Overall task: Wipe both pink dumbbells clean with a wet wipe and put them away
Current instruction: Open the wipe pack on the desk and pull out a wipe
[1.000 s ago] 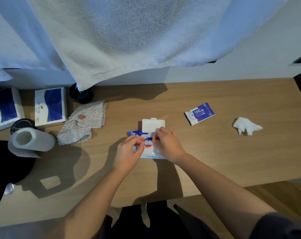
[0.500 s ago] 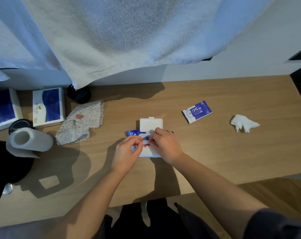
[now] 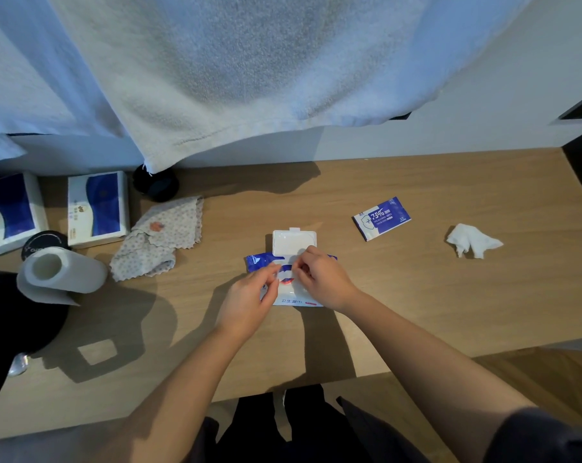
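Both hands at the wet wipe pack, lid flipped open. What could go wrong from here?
1. The left hand and right hand both pinch at the opening of the wet wipe pack; a pull may lift the pack or drag out several wipes.
2. The lid stands open; left so, the wipes may dry.
3. No dumbbell is in view, so the wipe must travel.
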### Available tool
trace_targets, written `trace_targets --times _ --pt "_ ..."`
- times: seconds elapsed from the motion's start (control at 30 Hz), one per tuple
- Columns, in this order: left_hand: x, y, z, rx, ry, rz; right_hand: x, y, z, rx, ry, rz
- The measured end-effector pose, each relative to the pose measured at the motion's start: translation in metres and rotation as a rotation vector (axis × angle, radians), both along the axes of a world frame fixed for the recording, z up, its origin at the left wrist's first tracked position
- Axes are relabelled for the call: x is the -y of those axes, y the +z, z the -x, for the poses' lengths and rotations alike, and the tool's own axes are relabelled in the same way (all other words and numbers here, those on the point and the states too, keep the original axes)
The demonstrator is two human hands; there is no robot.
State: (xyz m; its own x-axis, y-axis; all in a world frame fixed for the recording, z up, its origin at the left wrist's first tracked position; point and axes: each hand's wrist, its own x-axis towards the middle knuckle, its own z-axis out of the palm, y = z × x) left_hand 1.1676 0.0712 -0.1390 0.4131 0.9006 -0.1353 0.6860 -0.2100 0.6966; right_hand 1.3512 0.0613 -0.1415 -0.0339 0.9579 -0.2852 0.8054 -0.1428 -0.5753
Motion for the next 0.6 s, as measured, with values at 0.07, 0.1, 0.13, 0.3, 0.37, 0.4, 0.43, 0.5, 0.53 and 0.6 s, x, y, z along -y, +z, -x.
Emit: trace_targets --times 0.07,0.1,0.13,0.3,0.37,0.4,0.43,0.5,0.53,0.6 --pt "0.002 0.001 0.000 -0.030 -0.025 -0.015 0.002 -0.001 -0.002 -0.047 -0.019 0.018" --pt "0.002 0.000 0.000 -0.036 -0.027 -0.013 0.003 -0.001 -0.002 -0.075 -0.032 0.025" --pt "0.002 0.000 0.000 -0.037 -0.023 -0.006 0.004 -0.001 -0.003 -0.110 -0.046 0.031" --pt "0.003 0.001 0.003 -0.050 -0.043 0.027 0.009 0.001 -0.003 -0.261 -0.108 0.046" --pt "0.004 0.003 0.003 -0.040 -0.056 0.055 0.013 0.002 -0.002 -0.278 -0.115 0.021" --pt "0.004 0.003 0.003 -0.025 -0.058 0.077 0.015 0.002 -0.002 -0.262 -0.102 0.011" --pt "0.004 0.003 0.003 -0.013 -0.061 0.096 0.016 0.001 -0.002 -0.235 -0.080 0.007" --pt "0.003 0.002 0.003 0.002 -0.080 0.116 0.017 0.000 -0.002 -0.185 -0.036 0.000" --pt "0.002 0.001 0.003 0.008 -0.079 0.130 0.017 -0.001 -0.002 -0.173 -0.019 -0.007" --pt "-0.002 0.000 0.001 0.017 -0.058 0.149 0.016 -0.002 -0.004 -0.164 0.005 -0.032"
